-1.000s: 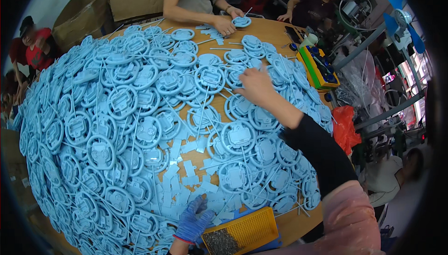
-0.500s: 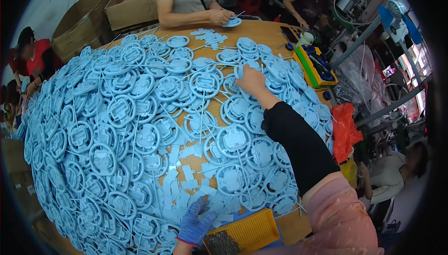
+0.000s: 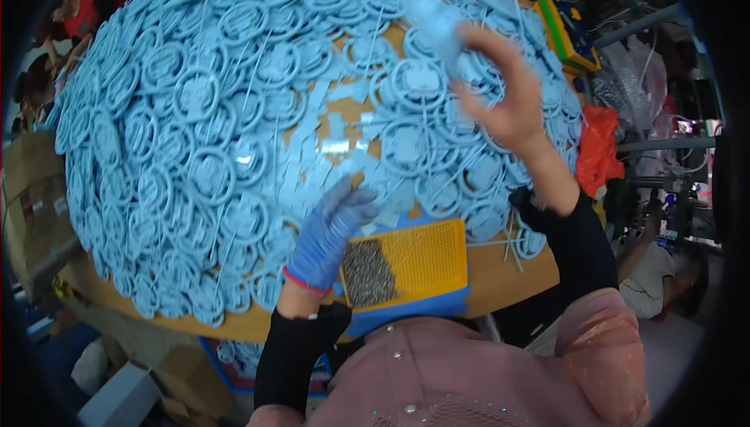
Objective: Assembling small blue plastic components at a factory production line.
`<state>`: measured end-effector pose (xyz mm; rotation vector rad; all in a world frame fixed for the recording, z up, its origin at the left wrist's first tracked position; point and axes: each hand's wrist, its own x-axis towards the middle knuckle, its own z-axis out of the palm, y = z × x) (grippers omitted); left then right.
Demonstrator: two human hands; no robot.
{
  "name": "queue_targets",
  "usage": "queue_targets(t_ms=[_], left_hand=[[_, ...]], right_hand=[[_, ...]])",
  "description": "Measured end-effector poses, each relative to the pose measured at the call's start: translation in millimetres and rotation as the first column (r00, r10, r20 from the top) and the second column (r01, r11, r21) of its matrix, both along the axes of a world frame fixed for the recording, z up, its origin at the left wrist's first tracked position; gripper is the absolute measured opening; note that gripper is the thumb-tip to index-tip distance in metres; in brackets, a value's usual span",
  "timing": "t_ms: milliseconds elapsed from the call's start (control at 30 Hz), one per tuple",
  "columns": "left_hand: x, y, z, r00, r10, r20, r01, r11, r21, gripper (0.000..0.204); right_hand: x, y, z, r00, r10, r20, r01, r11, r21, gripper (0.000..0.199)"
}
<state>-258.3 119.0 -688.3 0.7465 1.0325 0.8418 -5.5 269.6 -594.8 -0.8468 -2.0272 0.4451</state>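
Observation:
My bare right hand [image 3: 508, 95] is raised over the right side of the pile, thumb and fingers gripping a light blue round plastic part [image 3: 437, 25] smeared by motion. My left hand [image 3: 326, 228], in a thin blue glove with a red cuff, is over the near edge of the heap, fingers loosely stretched, with nothing visible in them. Just beyond it lie small flat light blue plates [image 3: 301, 181]. Beside that hand stands a yellow perforated basket [image 3: 430, 259], small dark metal screws [image 3: 369, 275] gathered in its left part. Wheel-shaped light blue parts [image 3: 211, 173] cover most of the table.
A yellow and green box [image 3: 566, 36] sits at the far right table edge, near a red plastic bag [image 3: 598, 150]. Thin rods [image 3: 512, 243] stick out near the right front edge. A cardboard box [image 3: 39, 208] stands at the left. Other people are around.
My right hand has come back from the far part of the pile with a blue part in its grip. The view has tilted down toward my body. My left hand stays near the basket.

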Motion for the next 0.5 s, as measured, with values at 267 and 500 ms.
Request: queue_targets(t_ms=[267, 500], left_hand=[[-35.6, -70.5, -15.1, 0.649, 0.393, 0.651, -0.178, 0.911, -0.372, 0.079], [-85.8, -154.1, -41.5, 0.500, 0.680, 0.537, -0.571, 0.725, -0.386, 0.057]], right_hand=[[-80.8, -144.7, -49.4, 0.783, 0.527, 0.332, -0.566, 0.824, 0.028, 0.045], [-61.3, -122.2, -127.3, 0.963, 0.065, 0.260, 0.016, 0.955, -0.298, 0.026]])
